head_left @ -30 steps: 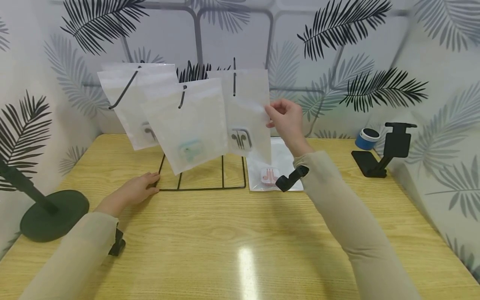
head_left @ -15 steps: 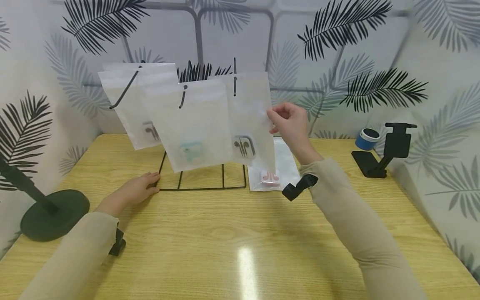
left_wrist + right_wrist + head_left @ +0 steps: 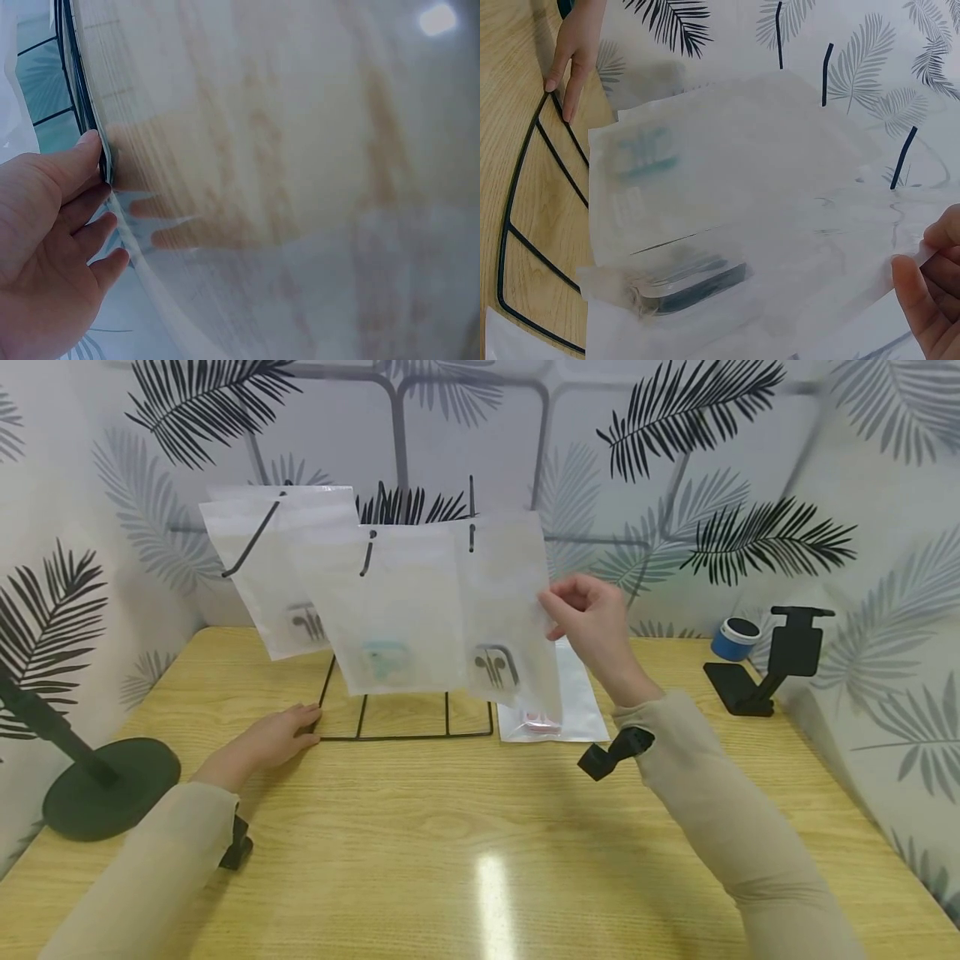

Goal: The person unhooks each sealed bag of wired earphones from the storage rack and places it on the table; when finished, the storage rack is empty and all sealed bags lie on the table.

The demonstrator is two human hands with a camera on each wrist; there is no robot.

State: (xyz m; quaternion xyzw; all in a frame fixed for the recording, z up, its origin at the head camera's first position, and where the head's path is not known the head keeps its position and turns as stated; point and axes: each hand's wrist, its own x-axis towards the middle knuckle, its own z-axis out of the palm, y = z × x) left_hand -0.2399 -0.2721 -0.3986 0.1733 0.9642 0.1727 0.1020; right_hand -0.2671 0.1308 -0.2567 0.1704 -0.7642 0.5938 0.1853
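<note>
A translucent white bag [image 3: 506, 593] with white-cased earphones [image 3: 493, 667] in it hangs on the right-hand hook of a black wire display rack [image 3: 405, 739]. My right hand [image 3: 588, 622] pinches this bag's right edge between thumb and fingertips; the right wrist view shows the pinch at close range. On the table, my left hand [image 3: 273, 739] holds the front left corner of the rack's base, thumb and index finger [image 3: 88, 141] on the wire. Beside it hang a bag with a pale blue case [image 3: 386, 660] and, further left, bags with dark earphones [image 3: 307, 622].
Flat on the table, partly behind the right-hand bag, lies another bag [image 3: 581, 702] with a pink item. A black folding stand [image 3: 787, 652] and a blue jar [image 3: 733, 639] stand at the right. A dark round lamp base [image 3: 112, 789] is at the left.
My right hand has moved a little right and down, drawing the bag's edge along. The bag's top now sits lower, and the middle bag hangs straighter. My left hand has stayed put.
</note>
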